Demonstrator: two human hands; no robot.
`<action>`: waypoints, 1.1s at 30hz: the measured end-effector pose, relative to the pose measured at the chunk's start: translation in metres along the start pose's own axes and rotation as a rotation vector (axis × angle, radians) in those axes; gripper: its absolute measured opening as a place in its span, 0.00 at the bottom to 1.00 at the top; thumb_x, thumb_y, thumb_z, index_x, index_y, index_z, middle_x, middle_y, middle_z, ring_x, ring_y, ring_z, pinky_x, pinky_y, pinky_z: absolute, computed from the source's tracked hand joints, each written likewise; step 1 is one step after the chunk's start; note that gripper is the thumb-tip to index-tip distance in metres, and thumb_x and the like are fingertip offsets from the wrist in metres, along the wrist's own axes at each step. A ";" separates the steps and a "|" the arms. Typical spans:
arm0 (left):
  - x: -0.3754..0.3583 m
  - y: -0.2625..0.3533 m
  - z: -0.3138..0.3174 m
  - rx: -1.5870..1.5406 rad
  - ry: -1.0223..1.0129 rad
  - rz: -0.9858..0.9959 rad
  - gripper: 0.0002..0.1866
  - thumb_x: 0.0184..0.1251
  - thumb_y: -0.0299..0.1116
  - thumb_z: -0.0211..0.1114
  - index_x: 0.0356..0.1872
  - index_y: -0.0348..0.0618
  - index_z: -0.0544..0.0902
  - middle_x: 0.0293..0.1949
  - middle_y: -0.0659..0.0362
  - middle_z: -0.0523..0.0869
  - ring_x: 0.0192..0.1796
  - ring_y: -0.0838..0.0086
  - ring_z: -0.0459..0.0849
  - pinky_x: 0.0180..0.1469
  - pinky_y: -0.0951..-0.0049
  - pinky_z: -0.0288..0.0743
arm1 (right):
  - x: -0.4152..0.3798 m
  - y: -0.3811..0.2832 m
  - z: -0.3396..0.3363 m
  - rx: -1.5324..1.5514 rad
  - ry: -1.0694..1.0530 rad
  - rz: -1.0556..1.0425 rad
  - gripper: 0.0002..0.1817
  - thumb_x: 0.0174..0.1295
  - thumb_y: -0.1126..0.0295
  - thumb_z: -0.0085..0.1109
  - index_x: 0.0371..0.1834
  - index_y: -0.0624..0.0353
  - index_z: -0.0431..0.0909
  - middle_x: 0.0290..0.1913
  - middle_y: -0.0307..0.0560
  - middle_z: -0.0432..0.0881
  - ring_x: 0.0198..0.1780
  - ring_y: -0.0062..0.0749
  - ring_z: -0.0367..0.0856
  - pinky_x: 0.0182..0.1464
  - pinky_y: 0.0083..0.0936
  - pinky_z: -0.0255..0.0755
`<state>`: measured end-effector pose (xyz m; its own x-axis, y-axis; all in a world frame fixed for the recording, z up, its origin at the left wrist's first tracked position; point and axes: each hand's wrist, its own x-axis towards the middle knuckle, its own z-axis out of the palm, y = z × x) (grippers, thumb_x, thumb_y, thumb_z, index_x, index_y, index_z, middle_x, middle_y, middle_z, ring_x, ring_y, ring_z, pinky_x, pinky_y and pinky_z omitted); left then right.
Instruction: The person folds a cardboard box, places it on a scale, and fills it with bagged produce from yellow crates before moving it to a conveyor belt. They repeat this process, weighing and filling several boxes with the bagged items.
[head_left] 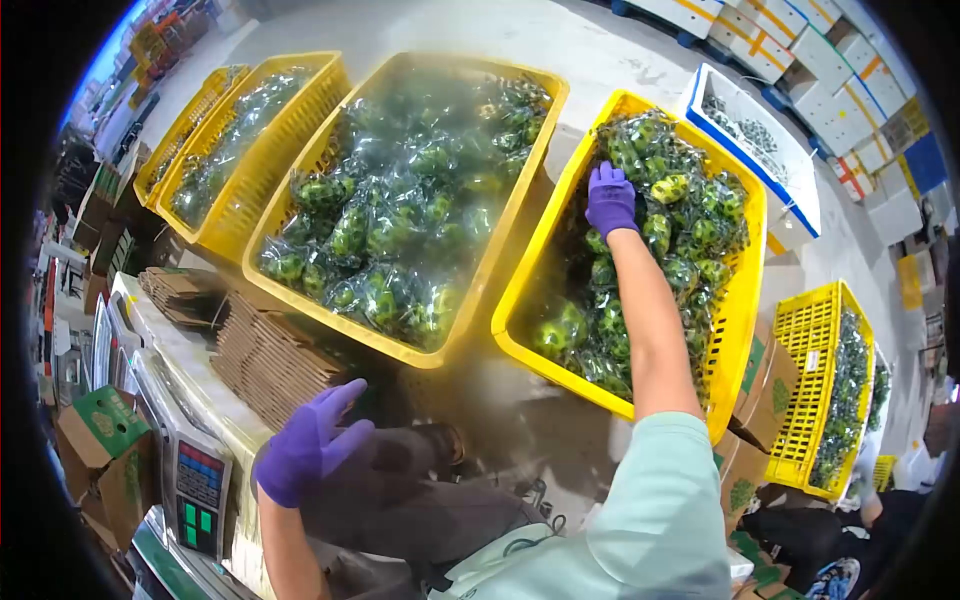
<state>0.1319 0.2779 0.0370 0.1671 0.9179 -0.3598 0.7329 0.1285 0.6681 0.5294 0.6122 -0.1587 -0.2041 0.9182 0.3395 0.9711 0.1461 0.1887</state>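
Observation:
My right hand [611, 203], in a purple glove, reaches into a yellow crate [510, 345] and rests on clear plastic bags of green produce [655, 235]. Its fingers look stretched forward; no bag is visibly lifted by it. The exact kind of produce cannot be made out through the shiny plastic. My left hand [312, 445], gloved in the same purple, hangs over my lap with thumb and fingers apart, holding nothing. Close to it stands a stack of flattened cardboard [268, 355]. A larger yellow crate [400, 352] full of similar bags lies ahead, partly blurred.
More yellow crates [240, 225] with bags stand at the left. A digital scale [195, 490] is beside my left arm. At the right are a white foam box [800, 205], another yellow crate [800, 400] and cardboard boxes [765, 390]. Stacked white boxes [760, 45] line the back.

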 end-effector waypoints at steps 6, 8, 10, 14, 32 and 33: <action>0.000 -0.004 -0.001 0.022 0.029 0.026 0.26 0.63 0.35 0.67 0.61 0.36 0.74 0.53 0.44 0.81 0.55 0.56 0.81 0.58 0.64 0.73 | 0.012 -0.003 0.026 -0.059 -0.098 0.208 0.07 0.62 0.67 0.52 0.39 0.56 0.77 0.44 0.48 0.75 0.44 0.45 0.79 0.39 0.45 0.77; 0.000 -0.005 -0.002 0.052 0.042 0.053 0.26 0.63 0.36 0.67 0.61 0.37 0.74 0.53 0.44 0.81 0.55 0.56 0.80 0.58 0.64 0.73 | -0.013 0.005 -0.009 0.211 0.013 0.159 0.08 0.64 0.65 0.52 0.38 0.56 0.76 0.43 0.52 0.75 0.42 0.50 0.78 0.41 0.46 0.76; -0.001 -0.003 -0.003 0.088 0.009 0.058 0.27 0.63 0.36 0.67 0.62 0.38 0.73 0.55 0.45 0.80 0.56 0.57 0.81 0.56 0.65 0.75 | -0.035 0.023 -0.014 0.395 0.135 0.151 0.08 0.63 0.66 0.53 0.38 0.58 0.75 0.41 0.56 0.75 0.42 0.57 0.76 0.46 0.44 0.72; -0.005 -0.003 -0.004 0.031 -0.024 0.031 0.27 0.63 0.37 0.67 0.62 0.39 0.73 0.57 0.47 0.79 0.56 0.59 0.81 0.54 0.67 0.76 | -0.112 0.055 -0.012 0.864 0.361 0.197 0.05 0.66 0.72 0.50 0.35 0.61 0.75 0.29 0.43 0.75 0.29 0.29 0.75 0.27 0.25 0.71; -0.005 -0.002 -0.001 -0.010 0.010 0.035 0.28 0.62 0.38 0.66 0.61 0.35 0.73 0.55 0.42 0.79 0.53 0.49 0.80 0.55 0.62 0.74 | -0.021 0.022 -0.074 0.385 -0.205 0.064 0.14 0.55 0.62 0.58 0.38 0.61 0.80 0.41 0.61 0.83 0.44 0.57 0.81 0.48 0.42 0.74; -0.004 -0.005 0.000 0.039 0.015 0.066 0.27 0.62 0.38 0.66 0.61 0.36 0.73 0.53 0.43 0.80 0.54 0.51 0.80 0.55 0.62 0.74 | -0.002 0.024 -0.035 0.403 -0.255 0.140 0.13 0.55 0.64 0.57 0.38 0.60 0.80 0.42 0.62 0.83 0.45 0.57 0.80 0.49 0.44 0.74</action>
<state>0.1276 0.2740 0.0348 0.2060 0.9296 -0.3056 0.7459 0.0530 0.6640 0.5485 0.6007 -0.1231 -0.0806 0.9926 0.0904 0.9678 0.0996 -0.2312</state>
